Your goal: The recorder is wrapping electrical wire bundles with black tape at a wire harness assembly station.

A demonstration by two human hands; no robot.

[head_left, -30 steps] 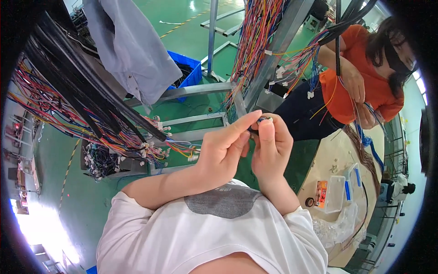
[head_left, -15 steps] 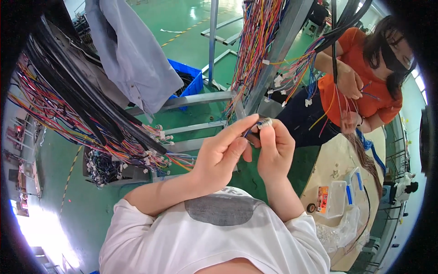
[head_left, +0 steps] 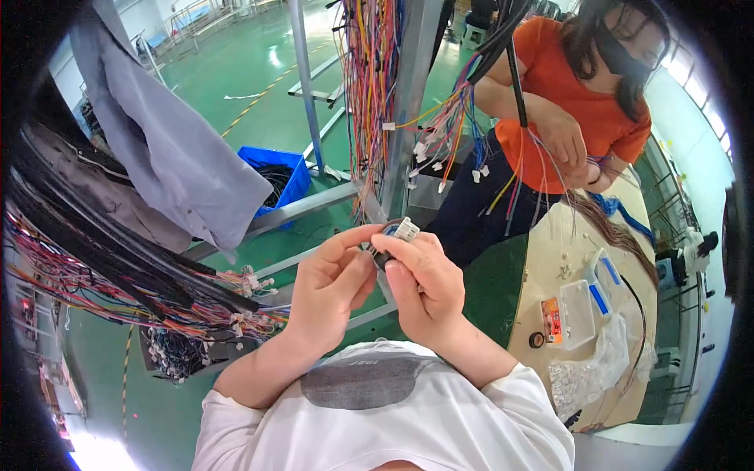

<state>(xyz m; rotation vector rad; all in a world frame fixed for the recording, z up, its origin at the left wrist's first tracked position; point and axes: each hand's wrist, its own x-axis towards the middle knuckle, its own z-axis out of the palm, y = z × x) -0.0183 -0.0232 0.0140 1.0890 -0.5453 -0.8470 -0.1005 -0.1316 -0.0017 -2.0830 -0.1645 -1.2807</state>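
Both my hands meet in front of my chest around a white multi-pin connector (head_left: 407, 229) with short dark wires. My right hand (head_left: 430, 282) is closed, thumb and fingers pinching just below the connector. Closed from the other side, my left hand (head_left: 330, 286) grips the wires at the connector's base with thumb and forefinger. A dark curved piece (head_left: 382, 257) shows between the fingertips; whether it is tape or cable I cannot tell. Most of the wires are hidden by my fingers.
Black-sleeved wire bundles (head_left: 118, 228) hang at left beside a grey garment (head_left: 165, 133). Coloured wires (head_left: 369, 86) hang on a metal frame (head_left: 408, 102). A blue crate (head_left: 294, 177) lies behind. At right, a co-worker in orange (head_left: 534, 71) handles wires by a table (head_left: 522, 330) with a tape roll (head_left: 536, 340).
The view has shifted, so the surroundings sit further left. My hands have turned; the white connector now points up and shows more plainly. The co-worker's hands have come together.
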